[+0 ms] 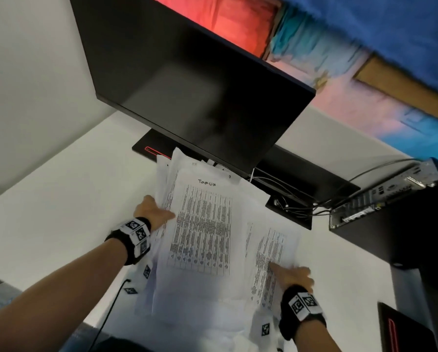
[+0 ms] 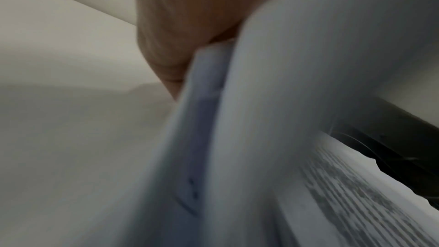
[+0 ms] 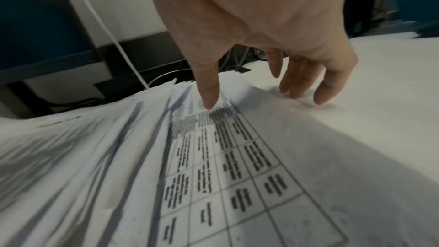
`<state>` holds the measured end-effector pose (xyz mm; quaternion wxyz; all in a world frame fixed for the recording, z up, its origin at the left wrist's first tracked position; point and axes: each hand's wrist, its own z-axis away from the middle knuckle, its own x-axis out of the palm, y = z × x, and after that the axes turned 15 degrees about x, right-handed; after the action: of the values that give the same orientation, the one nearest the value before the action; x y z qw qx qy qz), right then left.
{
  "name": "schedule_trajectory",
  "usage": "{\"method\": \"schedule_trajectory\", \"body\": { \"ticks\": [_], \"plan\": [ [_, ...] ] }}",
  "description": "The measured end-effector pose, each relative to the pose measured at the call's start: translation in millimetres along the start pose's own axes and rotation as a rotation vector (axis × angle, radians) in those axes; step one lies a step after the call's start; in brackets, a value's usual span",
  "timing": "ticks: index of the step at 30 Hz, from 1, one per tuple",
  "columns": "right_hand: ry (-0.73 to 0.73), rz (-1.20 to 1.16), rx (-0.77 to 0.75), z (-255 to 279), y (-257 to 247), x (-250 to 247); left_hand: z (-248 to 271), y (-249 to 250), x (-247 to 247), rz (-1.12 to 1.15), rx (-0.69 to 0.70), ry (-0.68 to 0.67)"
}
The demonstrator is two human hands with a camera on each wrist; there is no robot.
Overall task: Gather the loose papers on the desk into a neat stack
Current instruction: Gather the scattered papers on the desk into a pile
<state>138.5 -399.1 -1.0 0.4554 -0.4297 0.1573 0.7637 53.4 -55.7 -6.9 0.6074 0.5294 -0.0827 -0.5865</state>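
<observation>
Papers [image 1: 202,232] fanned, frame centre, on white bench [image 1: 60,199]. Left hand [image 1: 153,212] grip holds left edge. Right hand [image 1: 293,275] grip wide, thumb on printed sheet [image 3: 237,157].

Left forearm extends forward, banded at the wrist; left grip [image 1: 154,212] clamps the left edge of the papers [image 1: 202,232], thumb on top. Right forearm reaches forward, also banded; right grip [image 1: 293,275] rests on the right-hand sheets, thumb [image 3: 209,91] and fingers [image 3: 324,89] spread, tips pressing down.
</observation>
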Motion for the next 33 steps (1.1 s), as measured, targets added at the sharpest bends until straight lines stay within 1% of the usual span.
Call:
{"method": "schedule_trajectory", "body": {
  "ticks": [1,2,4,5,7,8,9,10,11,13,14,15,17,19,20,21,23,24,26,29,31,33],
  "plan": [
    [-0.053,-0.047,0.048,-7,4,-3,1,-3,-4,-0.005,-0.02,-0.01],
    [-0.15,-0.111,0.064,-12,7,-5,-1,-8,-6,-0.003,-0.033,-0.025],
    [-0.354,-0.253,0.007,-17,13,-4,-1,-12,-7,0.031,-0.05,-0.049],
    [-0.422,-0.303,-0.015,-12,15,-4,0,-13,-8,0.056,-0.052,-0.042],
    [-0.493,-0.352,-0.102,-12,13,-4,4,-14,-9,0.126,-0.057,-0.013],
    [-0.491,-0.325,-0.158,-11,12,-7,2,-18,-6,0.172,-0.054,-0.001],
    [-0.461,-0.292,-0.209,-11,10,-12,-1,-24,-4,0.217,-0.036,0.018],
    [-0.363,-0.24,-0.277,-11,8,-19,-7,-30,0,0.246,-0.018,0.034],
    [-0.233,-0.148,-0.348,-8,4,-30,-9,-34,3,0.263,0.005,0.04],
    [0.093,-0.036,-0.475,13,-1,-65,1,-26,1,0.264,0.044,0.022],
    [0.236,-0.056,-0.54,25,-4,-83,5,-22,-1,0.268,0.059,0.013],
    [0.313,-0.123,-0.584,33,-4,-101,6,-22,0,0.266,0.06,0.006],
    [0.348,-0.297,-0.598,47,-5,-133,7,-21,1,0.291,0.053,-0.005],
    [0.227,-0.425,-0.596,53,-4,-154,1,-27,7,0.298,0.052,0.008],
    [0.107,-0.5,-0.603,55,-3,-156,4,-23,7,0.289,0.054,0.023],
    [-0.027,-0.536,-0.578,63,-1,-153,11,-16,7,0.268,0.045,0.047],
    [-0.247,-0.525,-0.51,71,1,-129,19,-7,9,0.2,0.022,0.108],
    [-0.339,-0.502,-0.471,66,1,-110,21,-4,13,0.194,0.016,0.113],
    [-0.476,-0.462,-0.377,54,-2,-62,26,1,18,0.205,0.012,0.088],
    [-0.545,-0.401,-0.247,34,-1,-3,36,11,33,0.185,0.017,-0.027],
    [-0.576,-0.372,-0.238,22,0,24,41,18,46,0.144,0.05,-0.083],
    [-0.598,-0.294,-0.234,7,5,35,47,27,57,0.073,0.131,-0.085]
  ]
}}
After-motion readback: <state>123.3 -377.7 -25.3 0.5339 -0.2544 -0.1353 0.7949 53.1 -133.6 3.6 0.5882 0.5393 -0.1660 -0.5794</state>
